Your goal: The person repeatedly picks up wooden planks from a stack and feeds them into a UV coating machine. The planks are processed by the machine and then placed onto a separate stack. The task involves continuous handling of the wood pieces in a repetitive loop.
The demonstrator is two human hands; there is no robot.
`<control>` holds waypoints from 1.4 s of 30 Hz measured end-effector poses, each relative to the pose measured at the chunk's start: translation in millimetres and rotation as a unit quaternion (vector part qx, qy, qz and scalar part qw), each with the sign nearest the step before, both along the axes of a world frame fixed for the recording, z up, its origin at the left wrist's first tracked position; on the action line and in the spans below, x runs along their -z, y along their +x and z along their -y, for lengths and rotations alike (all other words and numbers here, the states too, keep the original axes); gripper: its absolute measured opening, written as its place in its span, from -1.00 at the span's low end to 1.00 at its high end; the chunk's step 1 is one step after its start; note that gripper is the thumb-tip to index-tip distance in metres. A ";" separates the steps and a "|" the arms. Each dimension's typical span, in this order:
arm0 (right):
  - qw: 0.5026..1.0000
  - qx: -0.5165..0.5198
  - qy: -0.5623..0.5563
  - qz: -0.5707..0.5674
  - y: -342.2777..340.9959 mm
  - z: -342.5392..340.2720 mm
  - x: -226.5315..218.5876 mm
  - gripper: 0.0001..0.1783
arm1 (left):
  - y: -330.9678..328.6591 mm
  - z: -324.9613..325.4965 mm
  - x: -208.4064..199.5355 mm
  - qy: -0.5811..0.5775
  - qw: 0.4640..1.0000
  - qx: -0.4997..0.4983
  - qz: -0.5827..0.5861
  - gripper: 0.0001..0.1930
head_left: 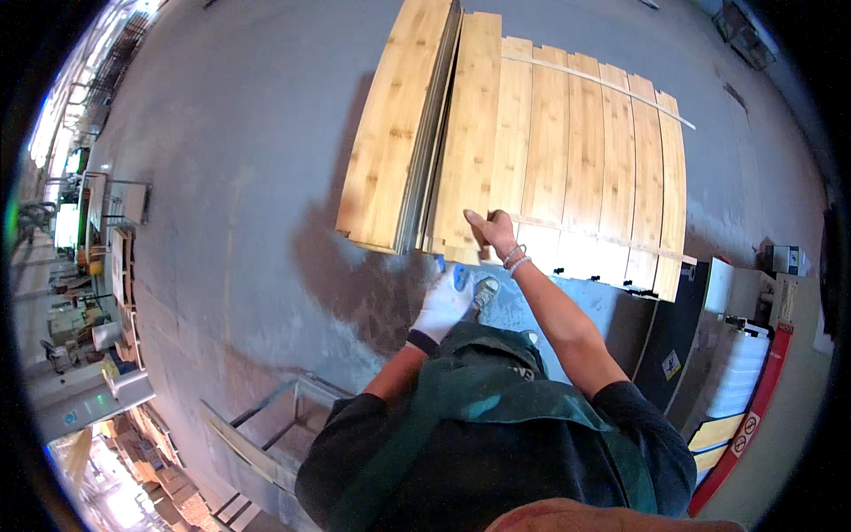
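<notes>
Wooden boards (pixel 574 146) lie in a row ahead, beside a wood stack (pixel 390 133). One board (pixel 470 133) has the gloved left hand (pixel 446 300) and bare right hand (pixel 495 232) at its near end; I can't tell if their fingers grip it.

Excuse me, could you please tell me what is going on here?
A person stands at a row of light-brown, grained wooden planks laid side by side. The left hand, in a white glove with blue on it, is at the near end of the wide light-brown wooden plank beside a taller stack of matching boards. The bare right hand is by that same end. How firmly either hand grips is unclear.
</notes>
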State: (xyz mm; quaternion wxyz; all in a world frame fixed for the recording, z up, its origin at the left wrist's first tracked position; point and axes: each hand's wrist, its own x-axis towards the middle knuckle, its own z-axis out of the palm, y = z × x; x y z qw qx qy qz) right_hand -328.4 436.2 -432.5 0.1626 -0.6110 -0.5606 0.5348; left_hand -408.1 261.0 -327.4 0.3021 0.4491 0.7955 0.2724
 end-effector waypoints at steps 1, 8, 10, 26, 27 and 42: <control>0.998 -0.013 0.050 0.031 2.1 2.3 -5.4 -0.21 | -0.8 2.4 4.9 -0.017 0.999 0.029 0.023 -0.75; 0.997 -0.036 -0.054 -0.051 53.1 -11.1 -9.7 -0.33 | 3.9 -3.0 6.8 -0.050 0.948 -0.017 0.313 -0.69; 0.989 -0.001 -0.050 -0.142 80.3 -5.6 -57.7 -0.45 | -2.6 4.4 1.5 -0.019 0.901 -0.002 0.432 -0.64; 0.960 0.219 0.033 -0.174 274.6 171.8 -214.7 -0.47 | 159.5 -49.3 -28.7 -0.096 0.746 0.156 0.640 -0.36; 0.961 0.236 0.006 -0.143 281.0 185.3 -230.2 -0.48 | 171.4 -49.3 -27.3 -0.105 0.752 0.196 0.621 -0.36; 0.690 0.681 0.244 -0.030 345.5 370.7 -194.1 -0.62 | 312.3 19.2 -14.0 -0.395 0.473 0.590 0.521 -0.47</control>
